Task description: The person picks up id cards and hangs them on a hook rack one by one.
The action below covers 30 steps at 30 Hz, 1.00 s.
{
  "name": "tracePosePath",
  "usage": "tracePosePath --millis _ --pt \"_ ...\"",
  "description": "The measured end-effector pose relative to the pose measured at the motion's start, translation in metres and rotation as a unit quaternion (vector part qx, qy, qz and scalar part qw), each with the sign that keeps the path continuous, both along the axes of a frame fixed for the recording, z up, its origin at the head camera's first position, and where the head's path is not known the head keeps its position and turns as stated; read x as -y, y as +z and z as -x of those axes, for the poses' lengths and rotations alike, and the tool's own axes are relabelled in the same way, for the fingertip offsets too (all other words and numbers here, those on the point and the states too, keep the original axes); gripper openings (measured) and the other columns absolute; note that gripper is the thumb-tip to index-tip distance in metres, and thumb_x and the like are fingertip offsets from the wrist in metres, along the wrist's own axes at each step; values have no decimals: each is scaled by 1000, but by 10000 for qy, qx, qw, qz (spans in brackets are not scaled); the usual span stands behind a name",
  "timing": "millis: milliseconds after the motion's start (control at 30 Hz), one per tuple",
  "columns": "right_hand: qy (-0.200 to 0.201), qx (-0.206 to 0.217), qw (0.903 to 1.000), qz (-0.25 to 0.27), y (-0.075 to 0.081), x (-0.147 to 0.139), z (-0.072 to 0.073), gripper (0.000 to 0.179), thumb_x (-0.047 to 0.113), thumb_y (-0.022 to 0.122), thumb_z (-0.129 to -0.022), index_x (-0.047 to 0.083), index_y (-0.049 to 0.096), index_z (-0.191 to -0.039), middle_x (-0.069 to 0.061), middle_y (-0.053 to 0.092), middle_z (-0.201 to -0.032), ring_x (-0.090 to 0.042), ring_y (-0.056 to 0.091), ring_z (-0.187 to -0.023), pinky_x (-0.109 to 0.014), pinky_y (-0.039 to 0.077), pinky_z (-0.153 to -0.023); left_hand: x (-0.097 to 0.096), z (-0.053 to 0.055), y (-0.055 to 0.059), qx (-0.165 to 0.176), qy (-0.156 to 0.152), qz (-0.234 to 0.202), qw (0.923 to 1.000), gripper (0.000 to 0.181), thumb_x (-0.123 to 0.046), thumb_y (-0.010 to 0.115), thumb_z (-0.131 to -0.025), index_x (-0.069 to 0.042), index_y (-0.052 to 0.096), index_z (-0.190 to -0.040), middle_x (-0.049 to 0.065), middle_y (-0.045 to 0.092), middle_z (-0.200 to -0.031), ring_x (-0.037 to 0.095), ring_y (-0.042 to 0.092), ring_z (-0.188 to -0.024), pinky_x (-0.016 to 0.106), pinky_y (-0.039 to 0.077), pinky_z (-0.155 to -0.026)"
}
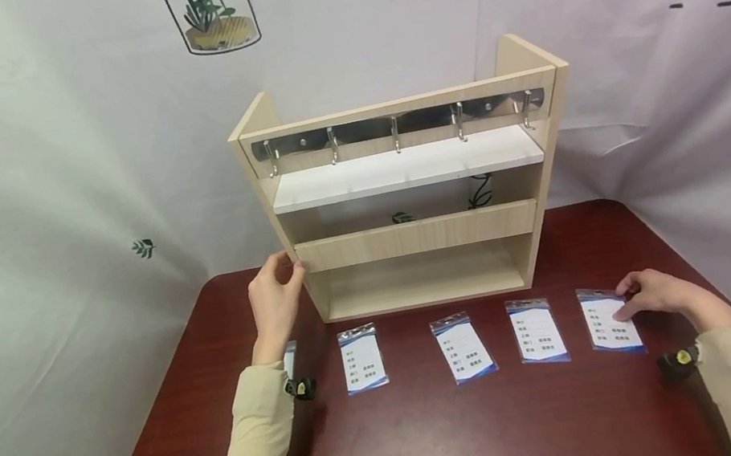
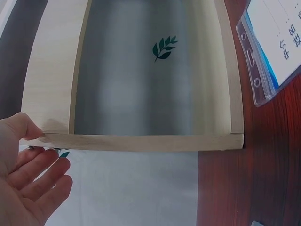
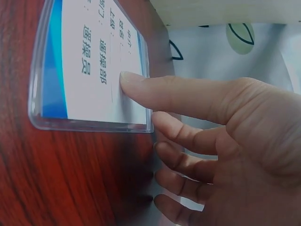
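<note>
My left hand [image 1: 273, 301] holds the left side panel of a pale wooden rack [image 1: 415, 239]. In the left wrist view the thumb of that hand [image 2: 35, 174] lies on the panel's front edge, with the fingers on its outer side. Far right on the table, my right hand [image 1: 664, 299] pinches the right edge of a blue-and-white name badge [image 1: 606, 324] in a clear sleeve. The right wrist view shows the thumb on the badge's printed face [image 3: 99, 61] and the index finger at its edge. The other fingers are loosely curled.
Several more badges, such as one near the middle [image 1: 464, 349], lie in a row before the rack on the dark red table [image 1: 447, 442]. A metal strip with several hooks [image 1: 395, 133] runs across the rack's top, above a white shelf [image 1: 407, 169]. A printed cloth [image 1: 359, 25] hangs behind.
</note>
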State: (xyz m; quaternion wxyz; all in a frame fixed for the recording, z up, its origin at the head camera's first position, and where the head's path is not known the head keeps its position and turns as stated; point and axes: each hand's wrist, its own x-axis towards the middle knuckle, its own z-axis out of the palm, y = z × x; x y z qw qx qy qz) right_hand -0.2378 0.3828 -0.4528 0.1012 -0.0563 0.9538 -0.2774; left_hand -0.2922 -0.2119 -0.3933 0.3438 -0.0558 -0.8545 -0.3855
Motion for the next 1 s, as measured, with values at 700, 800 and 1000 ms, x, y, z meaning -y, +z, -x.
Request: tracePosePath --millis 700,800,1000 --pt "-169 74 9998 -81 1 2 -4 56 25 88 -74 -11 53 -99 -11 54 -85 -25 49 -80 -37 42 -71 1 0 0 -41 -15 -31 10000 26 -15 70 -92 1 71 -113 18 74 -100 32 70 -87 47 53 -74" --pt "-215 96 9996 -139 1 2 -4 55 26 88 -74 -10 53 -97 -10 53 -84 -24 49 -79 -37 42 -71 1 0 -1 -11 -10 -21 10000 26 -15 70 -92 1 70 -113 18 74 -101 32 70 -88 47 53 -76" --pt "-147 117 9997 -145 0 -2 -6 52 25 88 -74 -8 54 -95 -8 53 -83 -22 49 -79 -37 42 -71 0 1 -2 6 -49 -42 10000 27 -15 70 -93 1 70 -114 19 73 -102 32 70 -89 47 53 -76"
